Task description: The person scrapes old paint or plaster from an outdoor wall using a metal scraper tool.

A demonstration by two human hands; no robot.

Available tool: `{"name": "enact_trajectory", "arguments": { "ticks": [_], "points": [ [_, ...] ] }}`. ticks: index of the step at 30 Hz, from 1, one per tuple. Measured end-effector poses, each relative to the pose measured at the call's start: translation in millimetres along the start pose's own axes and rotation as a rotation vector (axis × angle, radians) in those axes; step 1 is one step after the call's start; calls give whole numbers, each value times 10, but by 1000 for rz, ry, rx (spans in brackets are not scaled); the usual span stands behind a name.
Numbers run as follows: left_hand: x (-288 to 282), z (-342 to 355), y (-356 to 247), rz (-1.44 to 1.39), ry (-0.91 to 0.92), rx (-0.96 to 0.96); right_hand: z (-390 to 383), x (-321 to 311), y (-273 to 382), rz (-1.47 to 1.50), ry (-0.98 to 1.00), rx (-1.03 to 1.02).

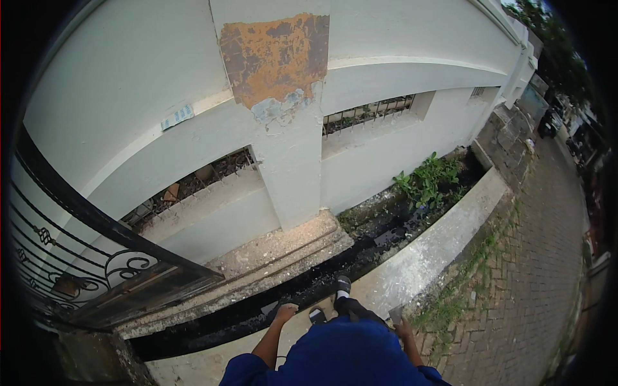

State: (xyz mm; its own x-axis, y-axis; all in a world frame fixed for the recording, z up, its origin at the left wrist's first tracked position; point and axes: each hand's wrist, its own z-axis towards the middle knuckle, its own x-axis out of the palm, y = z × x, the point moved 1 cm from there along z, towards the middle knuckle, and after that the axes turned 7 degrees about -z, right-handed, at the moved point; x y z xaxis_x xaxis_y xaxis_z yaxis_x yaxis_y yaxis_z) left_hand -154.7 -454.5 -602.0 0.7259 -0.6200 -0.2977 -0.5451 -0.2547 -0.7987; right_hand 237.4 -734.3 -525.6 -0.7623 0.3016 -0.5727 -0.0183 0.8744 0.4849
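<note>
My left hand (286, 312) is closed beside the open drain, with the forearm bent forward. What it holds, if anything, is too small to make out. My right hand (403, 330) grips a scraper (395, 314), whose flat grey blade points forward over the concrete ledge. Ahead stands a white wall pillar (293, 174). A large bare patch (277, 58) of orange-brown and grey shows on its upper part, with flaking bluish-white paint along the lower edge. Both hands are well away from the wall.
A drain of dark water (238, 325) runs between my feet and the wall. Leafy plants (428, 182) grow in it. A black iron gate (129, 248) stands at left. Barred openings pierce the wall. Right lies a paved lane (528, 289); a blue-and-white strip (177, 117) rests on the wall ledge.
</note>
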Motion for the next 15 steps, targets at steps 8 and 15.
{"name": "enact_trajectory", "arguments": {
  "ticks": [8,15],
  "points": [
    [275,-688,858,351,321,-636,-375,113,-1233,-303,244,257],
    [417,-333,1036,868,471,76,200,57,-1343,-426,544,675]
  ]
}}
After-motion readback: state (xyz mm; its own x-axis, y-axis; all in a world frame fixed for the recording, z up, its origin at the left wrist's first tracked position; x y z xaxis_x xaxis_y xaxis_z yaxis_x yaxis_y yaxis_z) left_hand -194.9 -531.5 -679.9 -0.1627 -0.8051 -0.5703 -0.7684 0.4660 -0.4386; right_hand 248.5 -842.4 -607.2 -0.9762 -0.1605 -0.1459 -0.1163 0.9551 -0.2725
